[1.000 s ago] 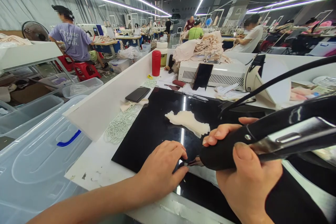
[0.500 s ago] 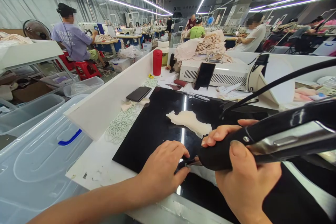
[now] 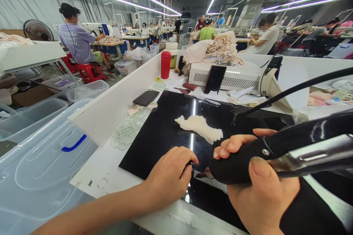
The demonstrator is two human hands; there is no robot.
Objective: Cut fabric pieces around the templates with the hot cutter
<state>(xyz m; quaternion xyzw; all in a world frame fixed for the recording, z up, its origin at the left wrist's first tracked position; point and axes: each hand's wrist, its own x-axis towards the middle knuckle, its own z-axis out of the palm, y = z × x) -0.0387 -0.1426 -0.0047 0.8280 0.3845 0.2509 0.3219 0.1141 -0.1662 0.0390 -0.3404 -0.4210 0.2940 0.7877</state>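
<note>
My right hand [image 3: 261,176] is wrapped round a thick black hand tool [image 3: 309,143] with a silver lever along its side. The tool's narrow metal tip [image 3: 205,173] points left, low over the glossy black board [image 3: 157,128]. To the left of that tip, my left hand [image 3: 171,172] is closed, thumb and fingers pinching a small dark piece [image 3: 190,163], mostly hidden by the fingers. A gap separates this piece from the tip. A pale strip [image 3: 216,183] shows beneath the tool. Beyond both hands, a cream fabric piece [image 3: 200,126] lies on the board.
Greenish cord [image 3: 129,128] lies coiled left of the board, near a dark phone [image 3: 146,98]. Farther back stand a red bottle [image 3: 165,65], a propped phone [image 3: 215,79] and a white vented box [image 3: 234,75] with fabric piled on top. A black cable [image 3: 298,86] arches across the right.
My left hand has drawn slightly left, parting the dark piece from the tool's tip. My right hand and the tool have shifted a little to the right.
</note>
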